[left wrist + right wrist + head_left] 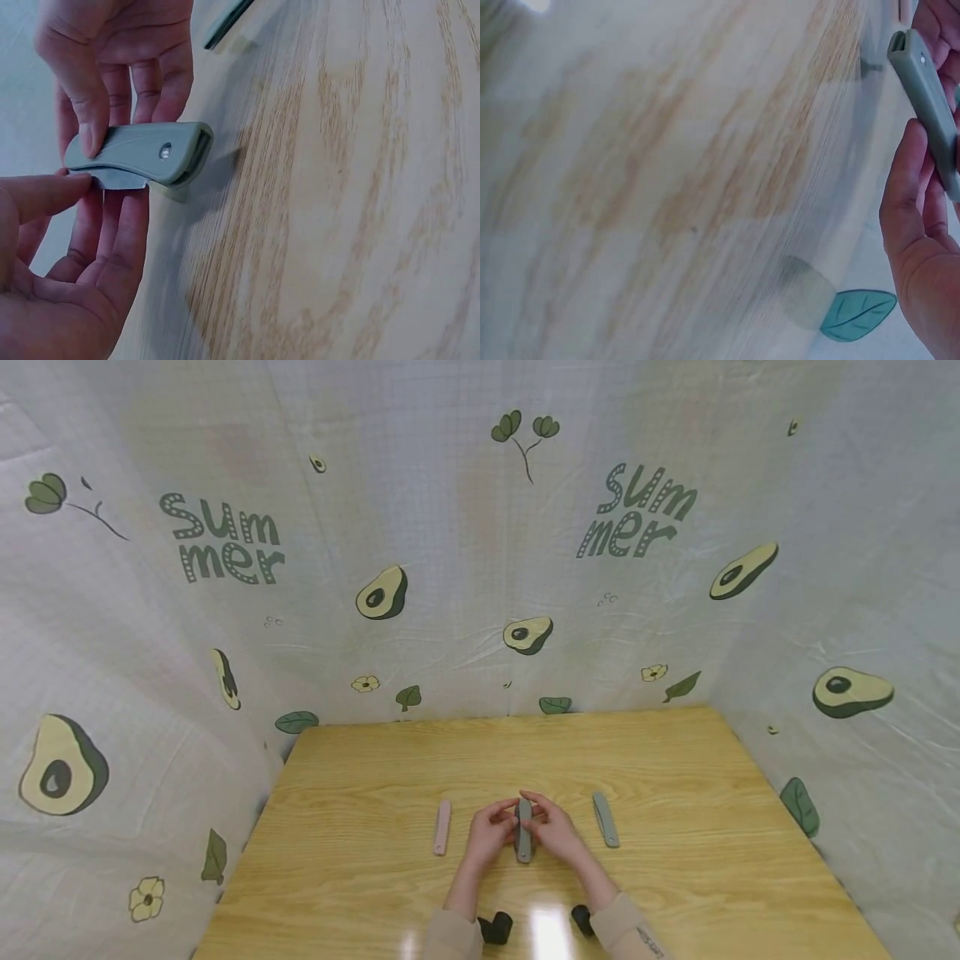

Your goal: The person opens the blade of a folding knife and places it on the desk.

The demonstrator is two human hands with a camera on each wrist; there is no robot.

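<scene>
Between the two hands, over the middle of the table, is a grey-green folding knife (524,843) with a rivet at its near end. My right hand (555,828) holds the handle, its thumb on one face and its fingers behind. From the other side my left hand (489,833) pinches the metal blade (120,178), which shows as a narrow strip along the handle's slot. The left thumb (56,195) lies at the blade, with fingers underneath. In the right wrist view, the knife's slotted end (900,46) points up and left.
A pink folding knife (442,828) lies on the wooden table (360,877) left of the hands. Another grey-green folding knife (606,820) lies to the right. A white cloth (450,527) printed with avocados and leaves hangs around the back and sides.
</scene>
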